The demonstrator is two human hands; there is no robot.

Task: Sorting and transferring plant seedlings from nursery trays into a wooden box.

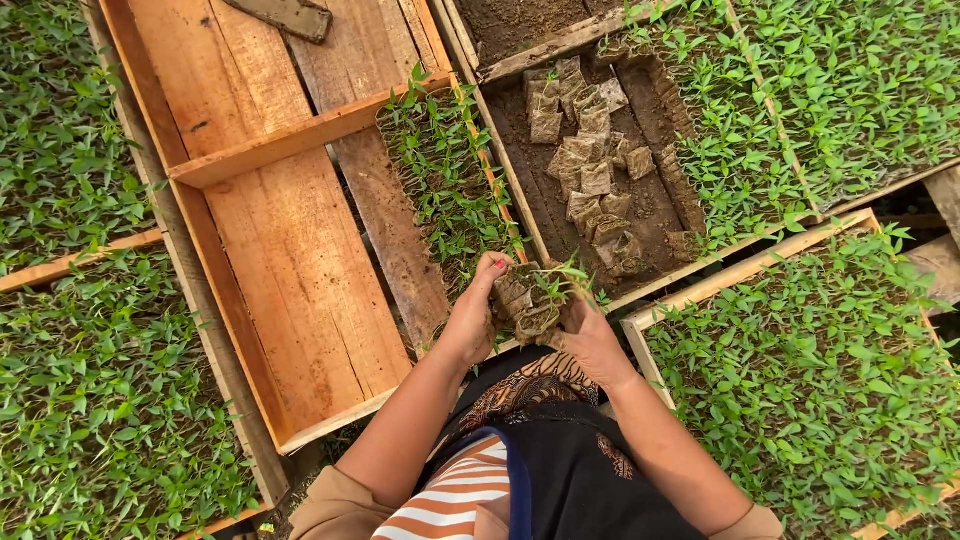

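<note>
My left hand (470, 320) and right hand (590, 335): fingers clamped on seedling pots (530, 300), near the wooden tray (300, 290).

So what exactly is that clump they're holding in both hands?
The clump is a small cluster of soil-filled seedling pots, brownish-grey and seemingly of folded leaf or paper, with a few thin green sprouts on top. The left hand and right hand cup it from either side, above the near edge of the wooden tray.
</note>
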